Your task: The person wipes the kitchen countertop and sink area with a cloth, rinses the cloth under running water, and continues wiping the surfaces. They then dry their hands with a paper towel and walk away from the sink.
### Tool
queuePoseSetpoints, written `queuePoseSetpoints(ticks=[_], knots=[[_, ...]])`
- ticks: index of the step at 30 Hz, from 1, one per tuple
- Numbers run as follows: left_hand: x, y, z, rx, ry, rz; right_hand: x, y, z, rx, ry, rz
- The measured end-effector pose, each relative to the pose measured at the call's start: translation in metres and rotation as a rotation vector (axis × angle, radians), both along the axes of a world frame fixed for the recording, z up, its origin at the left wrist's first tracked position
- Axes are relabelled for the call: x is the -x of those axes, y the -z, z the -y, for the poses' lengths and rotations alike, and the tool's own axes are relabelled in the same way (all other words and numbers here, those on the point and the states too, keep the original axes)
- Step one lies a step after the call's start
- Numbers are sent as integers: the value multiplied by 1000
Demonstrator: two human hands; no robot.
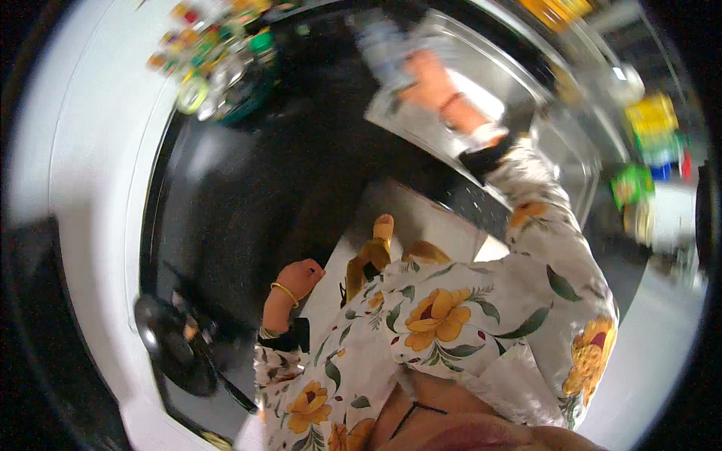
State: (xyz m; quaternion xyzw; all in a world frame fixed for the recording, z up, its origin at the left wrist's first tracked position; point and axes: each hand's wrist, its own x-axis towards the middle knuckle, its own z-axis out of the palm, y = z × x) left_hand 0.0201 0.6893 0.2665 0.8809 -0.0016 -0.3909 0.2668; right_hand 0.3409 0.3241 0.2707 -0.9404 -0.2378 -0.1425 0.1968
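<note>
My right hand (426,82), blurred by motion, reaches over the near side of a stainless steel sink (389,113). Its fingers meet a blurred pale blue thing (381,48), perhaps a cloth; whether they grip it cannot be told. A dark red band circles that wrist. Down by the front edge of the black countertop (271,163) is my left hand (299,277), its fingers curled and nothing visible in them. That wrist wears a yellow bangle. Both floral sleeves carry black straps near the wrists.
A cluster of jars and bottles (225,73) with coloured lids stands at the far left corner. A black pan (175,349) lies at the lower left. Green and yellow packets (632,186) are at the right. Water drops dot the counter's front strip (474,197).
</note>
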Motion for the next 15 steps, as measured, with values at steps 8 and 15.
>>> queuePoseSetpoints(ticks=[8,15], knots=[[-79,1,75,131,287,-89,194,43,-53,204,-165,-335],[-97,-5,209,226,755,0,388,24,158,108,288,-677]])
